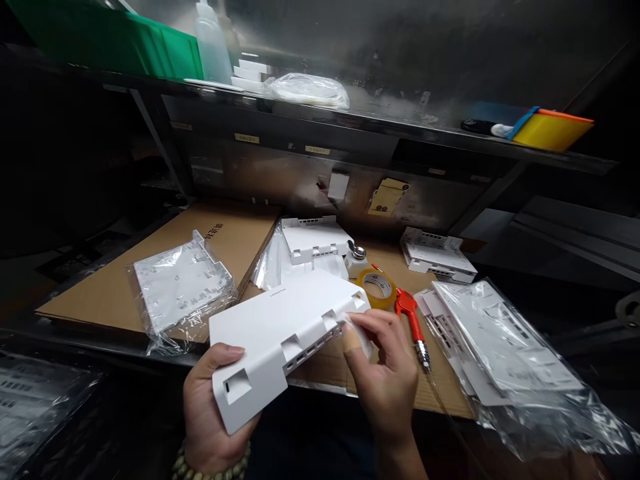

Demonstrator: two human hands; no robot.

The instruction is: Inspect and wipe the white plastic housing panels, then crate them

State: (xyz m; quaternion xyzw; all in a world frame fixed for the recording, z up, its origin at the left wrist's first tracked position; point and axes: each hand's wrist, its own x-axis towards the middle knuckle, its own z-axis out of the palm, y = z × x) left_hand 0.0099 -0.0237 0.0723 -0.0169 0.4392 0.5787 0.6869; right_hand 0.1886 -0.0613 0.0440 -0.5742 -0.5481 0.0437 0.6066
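A white plastic housing (285, 320) with printed letters on its top face is held tilted above the front of the bench. My left hand (215, 407) grips its near left corner, thumb on top, a beaded bracelet at the wrist. At the right end of the housing is my right hand (383, 367), thumb and fingertips pinched together around something pale beside the slotted edge; it is too small to name. Behind the housing lie a roll of yellow tape (376, 288) and a red air gun (411, 317).
A bagged white part (180, 283) lies on cardboard (115, 280) at left. More housings (317, 239) stand at the back, near a small metal-topped bottle (356, 261). Bagged panels (505, 340) are stacked at right. A shelf holds a green bin (120, 43) and yellow container (553, 131).
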